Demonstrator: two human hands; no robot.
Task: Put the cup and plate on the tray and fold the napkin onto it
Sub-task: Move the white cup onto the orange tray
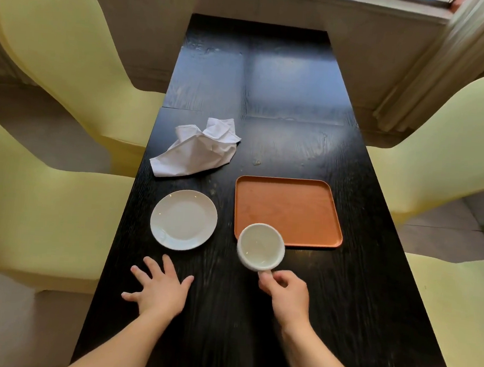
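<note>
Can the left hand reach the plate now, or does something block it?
Probably yes. The left hand lies open on the table just in front of the plate, with only bare table between them. The right hand holds the cup off to the side.

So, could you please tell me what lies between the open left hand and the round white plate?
Nothing: in the head view, only bare black wooden table separates the left hand from the round white plate.
</note>
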